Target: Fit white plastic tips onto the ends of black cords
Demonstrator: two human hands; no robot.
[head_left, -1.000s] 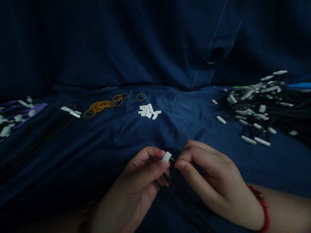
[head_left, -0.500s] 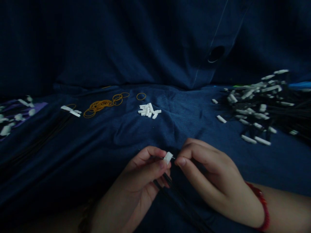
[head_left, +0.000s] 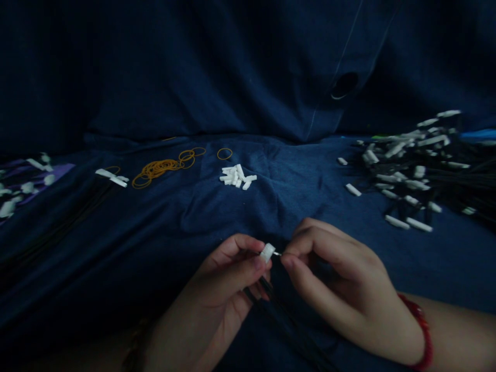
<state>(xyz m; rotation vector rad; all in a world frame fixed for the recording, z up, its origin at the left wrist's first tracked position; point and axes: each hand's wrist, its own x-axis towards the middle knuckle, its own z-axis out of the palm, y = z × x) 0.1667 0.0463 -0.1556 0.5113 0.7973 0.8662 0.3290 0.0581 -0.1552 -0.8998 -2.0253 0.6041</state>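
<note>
Between the thumb and forefinger of my left hand [head_left: 228, 281] is a small white connector housing [head_left: 267, 252], pinched tight. Black wires [head_left: 287, 320] run down from under those fingers toward the bottom of the view. My right hand [head_left: 337, 289] is closed in a pinch just right of the housing. Its thumb and forefinger grip a thin wire, whose shiny metal tip [head_left: 277, 253] points at the housing's right side. Whether the tip touches or enters the housing I cannot tell.
Loose white housings [head_left: 237, 176] lie in a small pile ahead. Left of them are yellow rubber bands [head_left: 163, 168] and black wires with white connectors [head_left: 111, 177]. More white connectors [head_left: 27, 187] lie far left on purple material. A large bundle of connector-ended wires [head_left: 406, 181] lies right.
My right hand has shifted slightly right, away from the housing, and more of the metal tip shows in the gap. My left hand holds the housing almost still.
</note>
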